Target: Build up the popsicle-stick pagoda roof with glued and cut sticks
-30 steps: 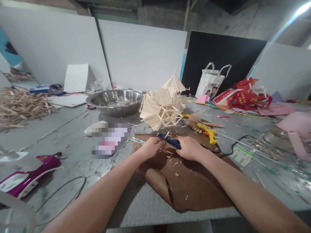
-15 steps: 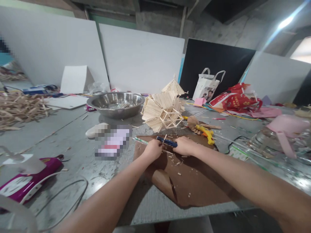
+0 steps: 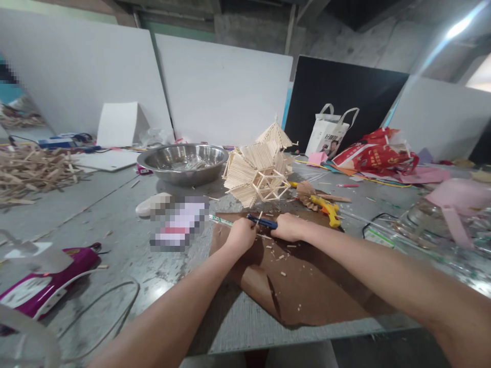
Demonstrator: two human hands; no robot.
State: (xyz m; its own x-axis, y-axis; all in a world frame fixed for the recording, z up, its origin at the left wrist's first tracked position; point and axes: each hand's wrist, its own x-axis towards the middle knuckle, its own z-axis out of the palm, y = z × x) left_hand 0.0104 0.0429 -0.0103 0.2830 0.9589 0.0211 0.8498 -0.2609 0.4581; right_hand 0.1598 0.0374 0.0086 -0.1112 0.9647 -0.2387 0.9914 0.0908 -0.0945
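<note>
My right hand [image 3: 289, 227] is closed around a dark blue utility knife [image 3: 265, 222], which points left toward my other hand. Between the fingers of my left hand [image 3: 241, 236] is a thin wooden stick [image 3: 261, 215], its upper end standing up across the knife. Where blade and stick meet is too small to make out. Both hands are over a brown sheet [image 3: 318, 291] strewn with small cut stick pieces [image 3: 283, 274]. Just beyond them stands a model built of wooden sticks [image 3: 253, 176], with an open hexagonal frame at its front.
A steel basin [image 3: 182, 174] stands behind on the left, with a phone [image 3: 180, 222] nearer. To the right lie a yellow glue gun [image 3: 328, 210] and a pink-lidded jug [image 3: 418, 220]. A purple power strip [image 3: 57, 276] with cables is at the left; loose wood [image 3: 36, 171] piles behind it.
My right hand and the knife have shifted very slightly left toward my left hand. The view has moved a little; everything else stays as it was.
</note>
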